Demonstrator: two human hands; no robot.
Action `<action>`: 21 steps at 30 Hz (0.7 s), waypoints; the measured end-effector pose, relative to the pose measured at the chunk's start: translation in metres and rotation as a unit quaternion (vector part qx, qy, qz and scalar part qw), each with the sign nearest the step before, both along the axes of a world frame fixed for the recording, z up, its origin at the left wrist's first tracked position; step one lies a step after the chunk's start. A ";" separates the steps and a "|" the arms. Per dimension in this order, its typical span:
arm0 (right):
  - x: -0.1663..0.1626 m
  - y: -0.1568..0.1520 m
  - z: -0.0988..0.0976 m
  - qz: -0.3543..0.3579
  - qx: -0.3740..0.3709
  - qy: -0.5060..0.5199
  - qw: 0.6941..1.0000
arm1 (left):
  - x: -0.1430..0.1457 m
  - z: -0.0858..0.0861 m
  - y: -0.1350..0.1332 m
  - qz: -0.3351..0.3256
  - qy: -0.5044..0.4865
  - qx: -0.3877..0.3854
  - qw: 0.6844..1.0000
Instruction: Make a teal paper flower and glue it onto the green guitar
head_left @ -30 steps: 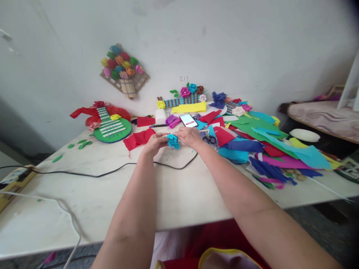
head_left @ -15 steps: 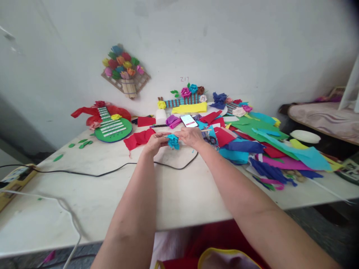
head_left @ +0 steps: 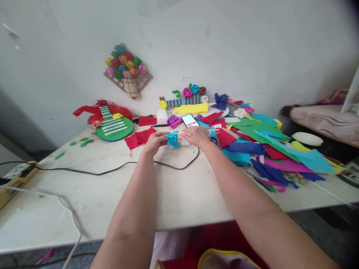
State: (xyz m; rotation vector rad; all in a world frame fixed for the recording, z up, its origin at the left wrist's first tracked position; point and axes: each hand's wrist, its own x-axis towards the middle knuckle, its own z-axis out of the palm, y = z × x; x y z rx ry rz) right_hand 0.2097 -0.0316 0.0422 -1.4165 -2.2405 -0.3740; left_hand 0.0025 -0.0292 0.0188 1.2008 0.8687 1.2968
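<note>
A small turquoise crepe paper flower [head_left: 172, 141] is pinched in the fingers of my left hand [head_left: 155, 143], just above the table [head_left: 185, 194]. My right hand [head_left: 198, 136] grips a thin pale stick [head_left: 213, 130]. One end of the stick sticks out behind the hand; its other end points at the flower's edge. Whether the tip touches the paper, I cannot tell. Just behind my right hand lies a phone [head_left: 190, 120] with its screen lit. Scissors [head_left: 213, 140], partly hidden, lie beside that hand's wrist.
Coloured paper pieces [head_left: 244, 147] cover the table's right side. Red crepe paper [head_left: 138, 138] lies left of my hands. A black cable [head_left: 98, 175] crosses in front. Further left are a green paper guitar [head_left: 114, 129] and a power strip [head_left: 19, 177].
My right hand has shifted slightly right, away from the flower, so a gap with the stick in it now shows between the hands. The flower has turned a little in my left hand.
</note>
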 end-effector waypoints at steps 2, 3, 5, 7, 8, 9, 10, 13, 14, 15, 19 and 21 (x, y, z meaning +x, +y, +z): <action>0.002 0.002 0.000 -0.013 -0.004 0.025 1.000 | 0.000 0.000 0.000 0.013 -0.015 -0.001 1.000; 0.002 0.003 0.000 -0.024 -0.006 0.041 0.999 | -0.001 -0.001 0.001 0.021 -0.025 -0.001 0.999; 0.002 0.004 0.001 -0.048 -0.016 0.078 0.996 | -0.001 -0.001 0.002 0.032 -0.048 -0.002 0.998; 0.001 0.005 0.003 -0.067 -0.041 0.119 0.990 | -0.002 -0.003 0.004 0.041 -0.070 -0.002 0.997; 0.000 0.006 0.004 -0.071 -0.060 0.137 0.986 | -0.002 -0.003 0.006 0.043 -0.081 -0.001 0.996; -0.001 0.006 0.005 -0.073 -0.081 0.155 0.982 | -0.002 -0.004 0.007 0.044 -0.093 0.000 0.995; -0.001 0.007 0.006 -0.071 -0.103 0.172 0.977 | -0.002 -0.004 0.007 0.045 -0.106 0.002 0.993; -0.004 0.010 0.005 -0.053 -0.169 0.230 0.957 | -0.001 -0.004 0.008 0.045 -0.144 0.004 0.988; -0.005 0.011 0.003 -0.044 -0.190 0.253 0.948 | -0.001 -0.003 0.008 0.048 -0.156 0.003 0.987; -0.006 0.013 0.002 -0.032 -0.209 0.277 0.937 | -0.001 -0.003 0.008 0.052 -0.167 0.001 0.985; -0.009 0.016 -0.003 0.017 -0.285 0.394 0.873 | 0.002 -0.001 0.008 0.056 -0.195 -0.011 0.979; -0.012 0.014 -0.003 0.039 -0.331 0.448 0.830 | 0.004 -0.001 0.008 0.049 -0.202 -0.013 0.978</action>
